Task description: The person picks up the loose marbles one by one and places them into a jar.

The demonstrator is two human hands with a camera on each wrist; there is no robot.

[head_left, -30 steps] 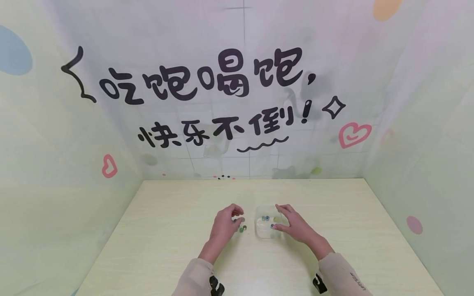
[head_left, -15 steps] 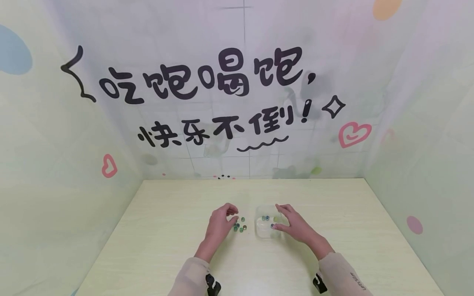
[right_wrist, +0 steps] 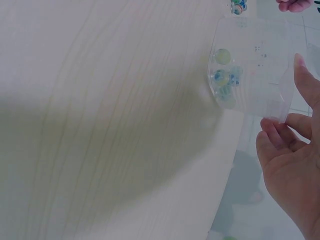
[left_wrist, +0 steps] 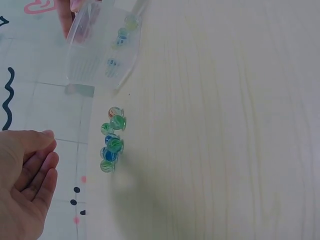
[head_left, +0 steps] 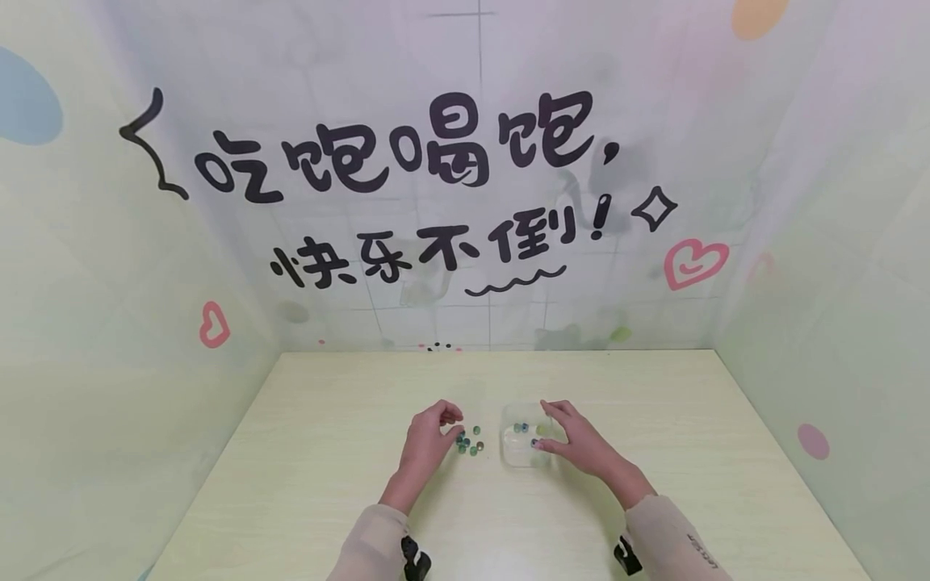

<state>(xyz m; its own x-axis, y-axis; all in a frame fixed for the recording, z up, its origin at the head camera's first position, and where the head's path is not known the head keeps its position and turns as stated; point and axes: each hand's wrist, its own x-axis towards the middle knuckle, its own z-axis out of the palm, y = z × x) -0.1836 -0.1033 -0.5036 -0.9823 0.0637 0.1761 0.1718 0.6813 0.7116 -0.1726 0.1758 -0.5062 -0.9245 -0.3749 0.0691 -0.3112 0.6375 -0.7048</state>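
Several green and blue glass marbles [head_left: 474, 451] lie in a cluster on the table, one with a reddish-brown swirl. Just left of them is my left hand [head_left: 429, 440], fingers loosely bent and nothing between them in the left wrist view. The thumb tip overlaps the cluster's left edge in the head view. A clear plastic box [head_left: 517, 461] stands to the right of the cluster. My right hand [head_left: 584, 442] holds the box by its right side, thumb and fingers spread along it. Inside, several marbles [right_wrist: 222, 56] rest on the bottom.
The pale wood-grain table [head_left: 334, 420] extends around both hands. A printed fabric backdrop [head_left: 407, 323] rises behind its far edge, with fabric walls on both sides. Black straps [head_left: 416, 558] circle the wrists near the sleeves.
My left hand has drawn slightly left, away from the marbles, so more of the cluster shows. The right hand and the box have stayed in place.
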